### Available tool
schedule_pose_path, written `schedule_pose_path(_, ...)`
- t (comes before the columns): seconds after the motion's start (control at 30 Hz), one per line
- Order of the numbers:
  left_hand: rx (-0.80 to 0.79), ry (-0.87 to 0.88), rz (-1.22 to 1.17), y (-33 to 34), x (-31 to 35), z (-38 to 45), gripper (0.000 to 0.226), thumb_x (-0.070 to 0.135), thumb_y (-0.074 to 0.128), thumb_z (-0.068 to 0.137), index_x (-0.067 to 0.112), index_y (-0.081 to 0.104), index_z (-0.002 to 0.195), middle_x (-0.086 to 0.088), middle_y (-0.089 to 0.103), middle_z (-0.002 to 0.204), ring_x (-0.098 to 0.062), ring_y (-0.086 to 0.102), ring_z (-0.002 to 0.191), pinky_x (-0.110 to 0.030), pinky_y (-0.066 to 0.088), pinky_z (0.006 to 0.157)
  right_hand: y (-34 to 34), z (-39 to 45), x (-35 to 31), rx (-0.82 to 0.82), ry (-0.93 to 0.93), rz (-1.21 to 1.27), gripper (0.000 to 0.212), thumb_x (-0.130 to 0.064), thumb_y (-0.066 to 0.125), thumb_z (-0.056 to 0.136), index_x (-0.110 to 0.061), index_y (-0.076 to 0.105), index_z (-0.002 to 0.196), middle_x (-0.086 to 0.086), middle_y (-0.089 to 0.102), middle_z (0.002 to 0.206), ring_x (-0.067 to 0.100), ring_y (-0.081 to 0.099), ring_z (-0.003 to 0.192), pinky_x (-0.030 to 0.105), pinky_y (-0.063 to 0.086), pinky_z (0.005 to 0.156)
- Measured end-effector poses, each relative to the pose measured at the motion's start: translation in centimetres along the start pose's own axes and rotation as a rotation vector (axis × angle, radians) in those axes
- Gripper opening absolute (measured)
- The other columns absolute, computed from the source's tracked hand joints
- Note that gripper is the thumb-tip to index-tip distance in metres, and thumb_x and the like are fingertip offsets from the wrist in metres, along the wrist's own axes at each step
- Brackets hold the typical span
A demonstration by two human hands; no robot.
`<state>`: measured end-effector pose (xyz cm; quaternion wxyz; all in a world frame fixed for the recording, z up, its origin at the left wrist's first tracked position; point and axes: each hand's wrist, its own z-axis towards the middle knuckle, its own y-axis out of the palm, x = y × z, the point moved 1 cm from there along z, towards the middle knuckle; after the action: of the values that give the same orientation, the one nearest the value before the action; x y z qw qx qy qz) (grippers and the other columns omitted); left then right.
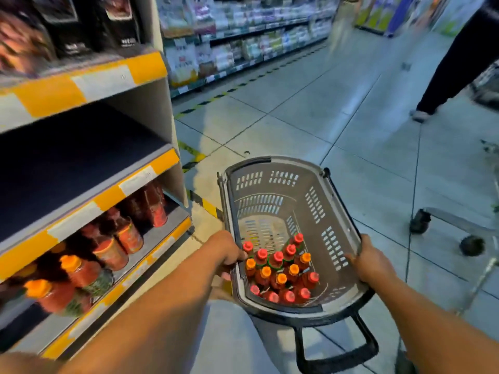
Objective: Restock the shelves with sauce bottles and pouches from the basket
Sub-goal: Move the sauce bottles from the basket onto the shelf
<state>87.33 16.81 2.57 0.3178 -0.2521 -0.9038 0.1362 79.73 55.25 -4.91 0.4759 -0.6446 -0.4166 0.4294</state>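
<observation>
A grey plastic basket [313, 201] is held in front of me above the floor. My left hand [229, 255] grips its left rim and my right hand [370, 263] grips its right rim. Several sauce bottles [278, 271] with red and orange caps stand upright in the near end of the basket. The far end of the basket holds nothing. To the left stands a shelf unit with yellow-edged shelves [89, 203]. Its lower shelf carries sauce bottles [108, 247] lying in a row. The middle shelf [67, 163] looks dark and bare. No pouches are visible.
Dark boxed goods [67, 25] fill the top shelf. A person's leg [445, 74] stands at the right, beside a wheeled cart frame [453, 225]. Tiled floor [297, 117] with yellow-black tape stretches ahead toward a far aisle of packaged goods [243, 41].
</observation>
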Motion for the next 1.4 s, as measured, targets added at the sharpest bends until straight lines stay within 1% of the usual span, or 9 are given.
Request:
schedule_pose_path(0.1, -0.132, -0.054, -0.019, -0.4, -0.3, -0.6, 0.014, 0.004, 0.051, 0.108, -0.003, 0.061, 0.114, -0.027, 0.064, 0.108, -0.038, 0.068, 0.096, -0.056, 0.056, 0.096, -0.2, 1.1, -0.3, 0.000, -0.069, -0.052, 0.058, -0.054, 0.066, 0.093, -0.028, 0.033, 0.132, 0.003, 0.060, 0.088, 0.026, 0.055, 0.070, 0.035, 0.040, 0.058)
schedule_pose_path(0.23, -0.235, -0.136, 0.047, -0.7, -0.8, -1.5, 0.025, 0.014, 0.046, 0.110, -0.004, 0.056, 0.124, -0.019, 0.063, 0.088, -0.029, 0.064, 0.076, -0.039, 0.057, 0.075, 0.2, 2.3, -0.1, 0.055, -0.154, -0.096, 0.059, -0.058, 0.065, 0.090, -0.031, 0.033, 0.131, -0.003, 0.058, 0.081, 0.024, 0.057, 0.065, 0.034, 0.043, 0.053)
schedule_pose_path(0.4, 0.243, 0.138, 0.541, -2.5, 0.2, -1.4, 0.020, 0.016, 0.059, 0.098, 0.012, 0.057, 0.079, -0.009, 0.062, 0.078, -0.032, 0.067, 0.079, -0.037, 0.056, 0.070, 0.3, 3.6, -0.1, 0.108, -0.278, -0.122, 0.062, -0.063, 0.066, 0.087, -0.036, 0.033, 0.132, -0.001, 0.060, 0.083, 0.027, 0.058, 0.066, 0.035, 0.047, 0.054)
schedule_pose_path(0.5, 0.434, 0.297, 0.580, -3.2, -0.3, -0.6, 0.012, 0.022, 0.065, 0.092, 0.014, 0.056, 0.094, -0.011, 0.064, 0.099, -0.034, 0.062, 0.094, -0.042, 0.055, 0.079, -0.1, 4.4, -0.7, 0.090, -0.356, -0.123, 0.063, -0.063, 0.066, 0.088, -0.037, 0.031, 0.134, 0.005, 0.069, 0.096, 0.030, 0.062, 0.074, 0.035, 0.044, 0.056)
schedule_pose_path(0.7, 0.202, 0.396, 1.054, -2.4, -2.5, 0.4, 0.039, 0.054, 0.055, 0.095, 0.035, 0.061, 0.129, 0.003, 0.058, 0.128, -0.024, 0.052, 0.129, -0.054, 0.033, 0.112, -1.1, 5.1, -1.7, 0.017, -0.464, -0.124, 0.069, -0.058, 0.067, 0.091, -0.032, 0.031, 0.144, 0.007, 0.070, 0.105, 0.032, 0.067, 0.090, 0.040, 0.053, 0.067)
schedule_pose_path(1.07, 0.097, 0.363, 1.116, -2.6, -5.9, -1.8, 0.034, 0.057, 0.046, 0.100, 0.035, 0.070, 0.111, 0.006, 0.063, 0.117, -0.022, 0.055, 0.125, -0.064, 0.014, 0.122, -1.1, 1.1, -3.0, -0.203, -0.511, -0.105, 0.076, -0.053, 0.065, 0.095, -0.029, 0.022, 0.153, 0.010, 0.068, 0.101, 0.026, 0.059, 0.079, 0.037, 0.050, 0.069)
schedule_pose_path(1.17, 0.067, 0.328, 1.114, -2.3, -5.7, -2.3, 0.033, 0.052, 0.047, 0.102, 0.031, 0.071, 0.109, 0.003, 0.069, 0.113, -0.026, 0.061, 0.119, -0.063, 0.020, 0.121, -1.1, -0.1, -3.6, -0.184, -0.485, -0.159, 0.080, -0.056, 0.064, 0.095, -0.030, 0.018, 0.155, 0.008, 0.066, 0.108, 0.024, 0.057, 0.079, 0.036, 0.047, 0.066)
schedule_pose_path(1.27, 0.045, 0.333, 1.067, -2.6, -4.7, -2.0, 0.031, 0.047, 0.056, 0.099, 0.030, 0.068, 0.123, -0.001, 0.070, 0.126, -0.027, 0.063, 0.119, -0.045, 0.047, 0.106, -2.2, -1.3, -4.8, -0.149, -0.451, -0.245, 0.087, -0.059, 0.066, 0.092, -0.029, 0.017, 0.158, 0.012, 0.054, 0.130, 0.032, 0.060, 0.107, 0.042, 0.052, 0.080)
schedule_pose_path(1.4, 0.044, 0.364, 0.999, -2.4, -0.9, 0.3, 0.032, 0.039, 0.063, 0.099, 0.020, 0.070, 0.123, -0.008, 0.070, 0.123, -0.030, 0.065, 0.114, -0.037, 0.053, 0.093, -2.3, -3.9, -9.0, 0.156, -0.642, 0.005, 0.062, -0.041, 0.068, 0.091, -0.025, 0.045, 0.146, 0.005, 0.055, 0.127, 0.028, 0.055, 0.111, 0.042, 0.052, 0.086)
